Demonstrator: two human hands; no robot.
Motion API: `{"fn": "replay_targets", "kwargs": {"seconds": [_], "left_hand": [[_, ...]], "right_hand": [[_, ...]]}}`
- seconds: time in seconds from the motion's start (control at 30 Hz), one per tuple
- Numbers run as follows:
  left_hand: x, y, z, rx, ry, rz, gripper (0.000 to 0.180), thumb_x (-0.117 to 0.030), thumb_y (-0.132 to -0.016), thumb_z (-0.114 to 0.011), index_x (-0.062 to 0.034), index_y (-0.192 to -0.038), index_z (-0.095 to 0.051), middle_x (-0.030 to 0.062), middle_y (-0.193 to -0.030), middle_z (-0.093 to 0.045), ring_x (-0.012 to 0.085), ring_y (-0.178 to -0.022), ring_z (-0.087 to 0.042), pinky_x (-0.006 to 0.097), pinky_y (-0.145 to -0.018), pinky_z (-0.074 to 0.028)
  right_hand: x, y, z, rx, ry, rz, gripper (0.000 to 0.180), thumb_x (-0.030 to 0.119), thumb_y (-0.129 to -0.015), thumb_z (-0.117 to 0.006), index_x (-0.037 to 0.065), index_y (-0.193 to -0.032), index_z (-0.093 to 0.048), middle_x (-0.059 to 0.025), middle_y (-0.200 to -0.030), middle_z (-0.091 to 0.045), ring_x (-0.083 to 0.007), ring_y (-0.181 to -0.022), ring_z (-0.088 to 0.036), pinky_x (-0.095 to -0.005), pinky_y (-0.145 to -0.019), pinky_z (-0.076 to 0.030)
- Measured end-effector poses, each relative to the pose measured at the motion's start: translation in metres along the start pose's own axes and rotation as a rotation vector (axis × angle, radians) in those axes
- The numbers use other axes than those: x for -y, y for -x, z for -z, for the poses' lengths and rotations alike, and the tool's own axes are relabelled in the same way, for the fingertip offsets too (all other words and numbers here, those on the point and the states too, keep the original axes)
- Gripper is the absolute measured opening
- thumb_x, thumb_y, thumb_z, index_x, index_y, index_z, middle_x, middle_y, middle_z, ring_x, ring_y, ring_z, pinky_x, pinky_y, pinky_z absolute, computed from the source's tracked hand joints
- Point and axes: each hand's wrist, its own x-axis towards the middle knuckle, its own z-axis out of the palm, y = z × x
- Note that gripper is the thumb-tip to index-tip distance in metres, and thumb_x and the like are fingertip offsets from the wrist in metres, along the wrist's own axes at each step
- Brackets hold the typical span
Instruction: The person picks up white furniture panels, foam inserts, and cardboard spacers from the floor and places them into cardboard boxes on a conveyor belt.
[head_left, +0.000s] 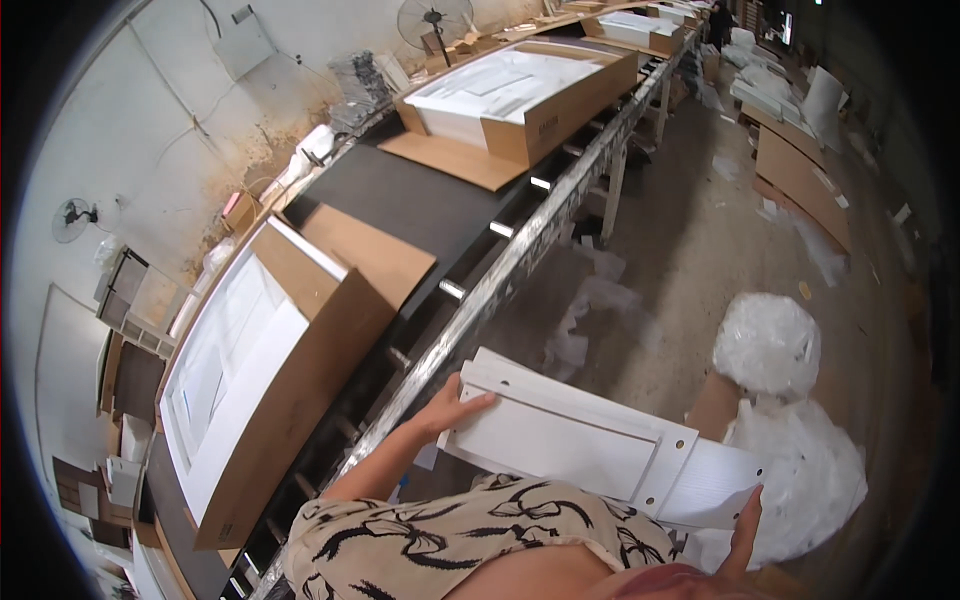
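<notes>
1. The white panels (555,435) lie across the near middle, right of the conveyor (410,205).
2. The left hand (448,410) grips their left end, thumb on top; the fingers underneath are hidden.
3. The right hand (742,532) is at the right end; how firmly its fingers close, I cannot tell.
4. They look stiff, moderately light and smooth, so possibly slippery; corners may chip. Both ends, supported from below, seem the best hold.
</notes>
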Motion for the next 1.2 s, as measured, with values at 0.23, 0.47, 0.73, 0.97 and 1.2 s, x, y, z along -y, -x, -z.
{"fn": "replay_targets", "kwargs": {"seconds": [0.23,0.47,0.73,0.97,1.2], "left_hand": [[-0.076,-0.08,-0.023,-0.054,0.254,0.063,0.081,-0.034,-0.071,-0.077,-0.001,-0.131,-0.034,0.0185,-0.12,-0.051,0.0255,-0.108,-0.052,0.036,-0.093,-0.042],[-0.147,-0.251,-0.028,-0.249,0.382,-0.002,0.08,-0.033,-0.072,-0.076,-0.0026,-0.133,-0.034,0.0174,-0.126,-0.048,0.0274,-0.118,-0.045,0.039,-0.099,-0.035],[-0.295,-0.374,0.038,-0.383,0.337,-0.035,0.073,-0.044,-0.079,-0.066,0.0047,-0.126,-0.04,0.0158,-0.107,-0.058,0.0199,-0.094,-0.059,0.03,-0.08,-0.047],[-0.373,-0.444,0.09,-0.513,0.408,-0.006,0.072,-0.056,-0.077,-0.062,0.0065,-0.112,-0.056,0.015,-0.096,-0.062,0.0205,-0.088,-0.06,0.029,-0.075,-0.047],[-0.412,-0.552,0.147,-0.752,0.424,-0.034,0.078,-0.061,-0.072,-0.063,0.0028,-0.115,-0.055,0.0164,-0.1,-0.061,0.0239,-0.091,-0.061,0.028,-0.073,-0.045]], "right_hand": [[0.141,-0.183,-0.073,0.136,0.182,0.15,0.06,0.048,-0.095,-0.035,-0.003,-0.119,-0.053,-0.0125,-0.116,-0.058,-0.0219,-0.104,-0.054,-0.0306,-0.089,-0.04],[0.287,-0.34,-0.189,0.079,0.345,0.292,0.061,0.046,-0.095,-0.036,-0.008,-0.115,-0.054,-0.018,-0.112,-0.06,-0.0261,-0.103,-0.055,-0.033,-0.09,-0.04],[0.545,-0.461,-0.337,0.152,0.623,0.539,0.064,0.05,-0.093,-0.04,-0.01,-0.108,-0.057,-0.0213,-0.103,-0.062,-0.0249,-0.096,-0.057,-0.0336,-0.085,-0.043],[0.816,-0.506,-0.515,0.348,0.822,0.853,0.065,0.052,-0.091,-0.043,-0.01,-0.102,-0.059,-0.0146,-0.092,-0.063,-0.0205,-0.084,-0.056,-0.0315,-0.079,-0.044],[0.98,-0.618,-0.767,0.686,0.74,1.131,0.063,0.048,-0.092,-0.045,-0.013,-0.105,-0.057,-0.0134,-0.092,-0.064,-0.0188,-0.08,-0.054,-0.0298,-0.078,-0.044]]}}
